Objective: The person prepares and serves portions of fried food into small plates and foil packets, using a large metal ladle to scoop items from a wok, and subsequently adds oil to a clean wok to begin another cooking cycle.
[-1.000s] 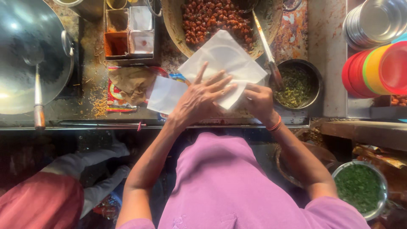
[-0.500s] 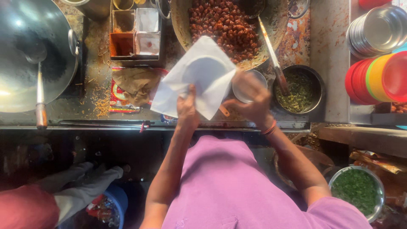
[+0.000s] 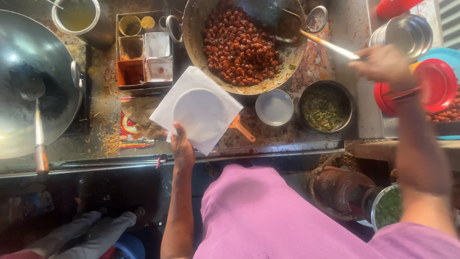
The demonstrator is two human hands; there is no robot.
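Note:
My left hand (image 3: 182,146) holds a square white paper sheet (image 3: 197,108) by its near edge; a round shape shows through it, apparently a small plate. My right hand (image 3: 383,63) is blurred and closed around the long handle of a ladle (image 3: 329,45). The ladle's scoop rests in a big pan of reddish-brown chickpeas (image 3: 239,44). A small white bowl (image 3: 274,107) stands alone on the counter between the paper and a steel pot of chopped green herbs (image 3: 326,108).
A spice box with several compartments (image 3: 143,52) sits left of the pan. A large wok with its own ladle (image 3: 28,86) fills the far left. Stacked steel plates (image 3: 407,31) and coloured plates (image 3: 437,82) stand at right. Another person's legs (image 3: 91,231) are at lower left.
My right hand let go of the small bowl, which now sits on the counter, and swung right to the ladle handle. The left hand keeps the paper alone.

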